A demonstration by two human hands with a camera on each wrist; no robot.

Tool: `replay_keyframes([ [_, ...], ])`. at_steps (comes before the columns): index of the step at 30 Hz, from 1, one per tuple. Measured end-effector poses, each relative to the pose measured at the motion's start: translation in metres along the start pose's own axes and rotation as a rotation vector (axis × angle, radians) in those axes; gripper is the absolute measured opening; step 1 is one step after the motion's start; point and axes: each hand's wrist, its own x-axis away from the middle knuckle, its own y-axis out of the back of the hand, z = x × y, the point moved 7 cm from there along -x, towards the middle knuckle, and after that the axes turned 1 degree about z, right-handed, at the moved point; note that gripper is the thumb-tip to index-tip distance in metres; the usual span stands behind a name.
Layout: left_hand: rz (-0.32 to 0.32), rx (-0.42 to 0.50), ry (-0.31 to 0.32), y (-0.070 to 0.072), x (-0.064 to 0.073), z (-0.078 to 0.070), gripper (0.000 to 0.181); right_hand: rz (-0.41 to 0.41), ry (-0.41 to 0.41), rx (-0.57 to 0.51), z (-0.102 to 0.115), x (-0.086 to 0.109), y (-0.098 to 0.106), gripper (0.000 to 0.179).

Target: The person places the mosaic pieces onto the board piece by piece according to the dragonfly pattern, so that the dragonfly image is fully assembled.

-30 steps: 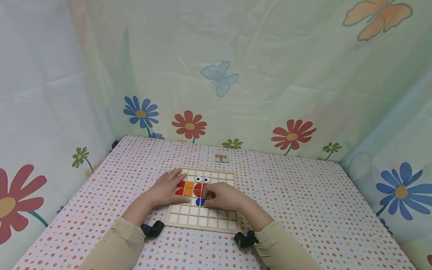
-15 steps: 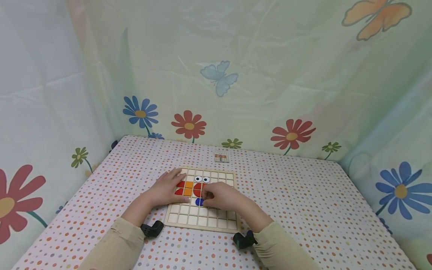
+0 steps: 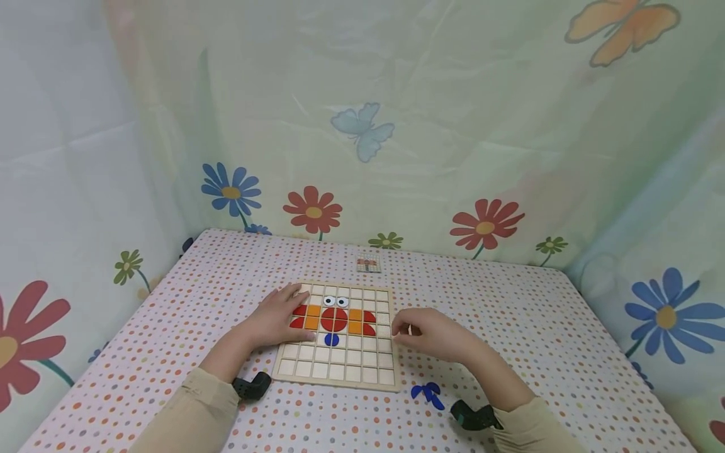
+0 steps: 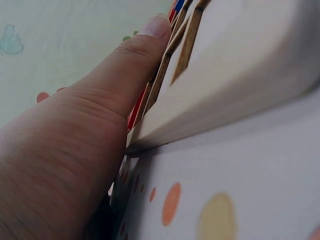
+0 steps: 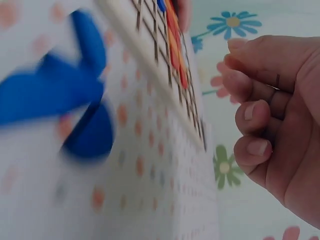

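Observation:
A wooden grid board [image 3: 321, 370] lies on the table. Its squares hold a red circle [image 3: 333, 319] in the middle, two round eye pieces [image 3: 336, 302] above it and a small blue circle [image 3: 331, 340] below. Orange squares [image 3: 356, 321] and red rounded pieces [image 3: 369, 323] flank the red circle. My left hand [image 3: 273, 321] rests on the board's left side, fingers spread, thumb [image 4: 142, 47] extended over the frame. Just off the right edge, my right hand [image 3: 438, 335] is raised with loosely curled fingers and nothing between them. Several loose blue pieces [image 3: 428, 394] lie below it.
A small card [image 3: 369, 263] with a printed grid pattern lies at the back of the dotted tablecloth [image 3: 481, 302]. Black wrist-worn devices [image 3: 252, 386] sit on both wrists. A curtain [image 3: 419, 145] with flowers and butterflies encloses the table behind and at the sides.
My right hand has moved right, off the board, uncovering the blue circle, the right-hand orange and red pieces and the loose blue pieces. My left hand stays on the board.

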Motion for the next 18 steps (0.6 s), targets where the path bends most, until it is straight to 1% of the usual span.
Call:
replay_keyframes([
  [5, -0.004, -0.018, -0.014, -0.002, 0.001, 0.002, 0.101, 0.027, 0.003, -0.04, -0.02, 0.024, -0.002, 0.005],
  [8, -0.002, -0.023, -0.017, -0.003, 0.0, 0.003, 0.101, 0.078, 0.004, -0.075, -0.026, 0.034, -0.009, 0.008],
  [11, 0.001, -0.018, -0.013, -0.003, 0.0, 0.004, 0.102, 0.149, -0.001, -0.117, -0.029, 0.04, -0.019, 0.013],
  [13, 0.0, -0.014, -0.007, -0.003, -0.001, 0.004, 0.102, 0.19, -0.006, -0.123, -0.03, 0.042, -0.025, 0.015],
  [18, -0.002, -0.003, 0.003, -0.003, -0.002, 0.004, 0.103, 0.228, 0.027, -0.099, -0.028, 0.046, -0.034, 0.017],
])
